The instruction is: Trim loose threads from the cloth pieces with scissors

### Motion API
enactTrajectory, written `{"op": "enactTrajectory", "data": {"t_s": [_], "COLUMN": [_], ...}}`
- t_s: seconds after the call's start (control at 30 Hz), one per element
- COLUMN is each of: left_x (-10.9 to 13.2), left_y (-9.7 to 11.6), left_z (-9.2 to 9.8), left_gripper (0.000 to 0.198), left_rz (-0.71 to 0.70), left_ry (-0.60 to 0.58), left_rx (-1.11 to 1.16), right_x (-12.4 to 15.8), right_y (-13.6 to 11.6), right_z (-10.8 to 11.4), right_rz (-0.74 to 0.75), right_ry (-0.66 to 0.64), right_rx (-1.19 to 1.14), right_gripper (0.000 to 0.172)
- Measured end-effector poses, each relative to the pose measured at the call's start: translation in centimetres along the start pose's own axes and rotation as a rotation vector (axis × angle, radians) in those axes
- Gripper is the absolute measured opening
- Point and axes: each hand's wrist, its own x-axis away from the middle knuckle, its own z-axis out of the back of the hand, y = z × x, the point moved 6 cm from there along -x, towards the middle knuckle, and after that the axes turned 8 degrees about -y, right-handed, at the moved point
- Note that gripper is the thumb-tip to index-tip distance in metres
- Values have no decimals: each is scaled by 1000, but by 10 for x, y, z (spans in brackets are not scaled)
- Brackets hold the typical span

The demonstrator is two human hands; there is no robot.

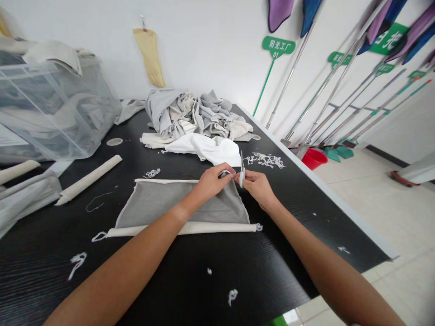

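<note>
A grey cloth (154, 201) with pale rolled edges lies on the black table (190, 276). At its far right corner, my left hand (215, 180) is pinched on the cloth's edge, lifting it a little. Close beside it, my right hand (258, 186) grips small scissors (242, 176) whose blades point up and away. The two hands nearly touch. String loops (99, 237) stick out at the ends of the near rolled edge.
Behind the hands are a white cloth (207, 148) and a heap of grey cloths (197, 113). Thread scraps (267, 160) lie right of them. A clear bin (50, 108) and a rolled cloth (89, 179) are at left; a red bucket (313, 158) stands on the floor.
</note>
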Motion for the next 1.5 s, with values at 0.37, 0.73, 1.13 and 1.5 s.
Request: {"op": "enactTrajectory", "data": {"t_s": [0.37, 0.73, 1.13, 1.5], "left_x": [-1, -1, -1, -1], "left_y": [-2, -19, -37, -33], "left_z": [-1, 5, 11, 13], "left_gripper": [13, 21, 22, 19], "left_rz": [-18, 93, 74, 57], "left_ry": [25, 122, 282, 284], "left_rx": [-40, 104, 179, 205], "right_x": [-1, 3, 10, 13], "right_y": [-1, -4, -23, -26], "right_z": [7, 4, 3, -11], "right_rz": [0, -28, -84, -85], "right_ry": [39, -3, -119, -191], "right_rx": [67, 297, 869, 1040], "right_gripper": [41, 48, 55, 64]}}
